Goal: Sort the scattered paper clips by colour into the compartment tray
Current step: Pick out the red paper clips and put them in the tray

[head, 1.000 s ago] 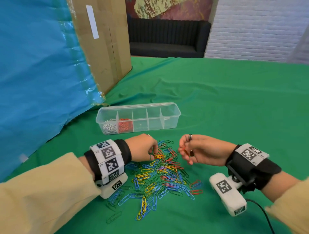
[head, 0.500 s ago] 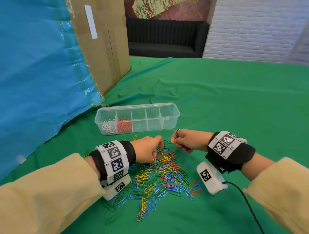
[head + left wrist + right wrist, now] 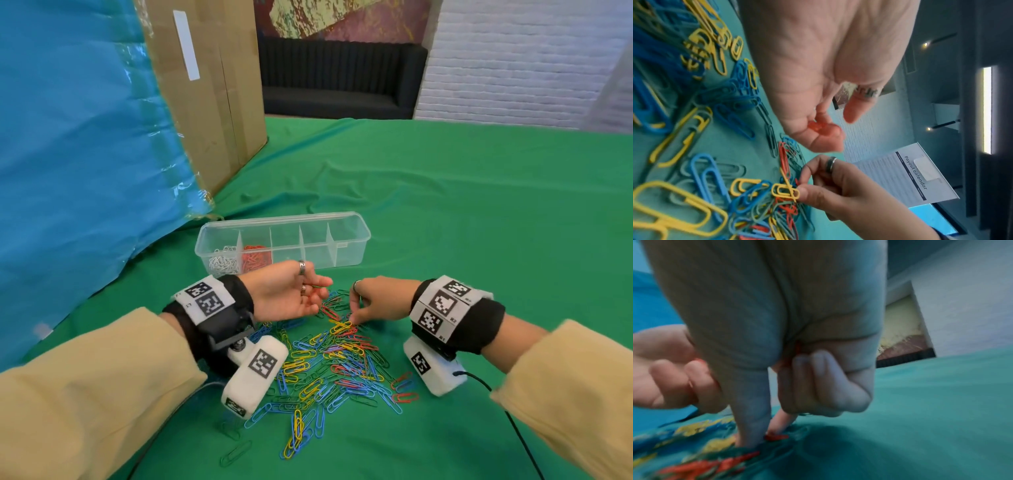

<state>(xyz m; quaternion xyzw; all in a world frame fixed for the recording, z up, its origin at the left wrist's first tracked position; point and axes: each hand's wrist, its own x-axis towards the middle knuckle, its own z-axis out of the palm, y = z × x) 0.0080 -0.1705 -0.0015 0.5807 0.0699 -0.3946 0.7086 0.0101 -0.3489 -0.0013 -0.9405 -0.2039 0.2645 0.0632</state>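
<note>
Nearest me lies the heap of paper clips (image 3: 329, 363). My right hand (image 3: 376, 299) has dropped to its 12 o'clock edge and now pinches a clip, red I think. My left hand (image 3: 286, 298) has turned palm up, fingers loosely curled around red clips. Farther, at 11 o'clock on the tabletop (image 3: 462, 222), the tray (image 3: 349, 255) holds white and red; I judge red collecting continues.
</note>
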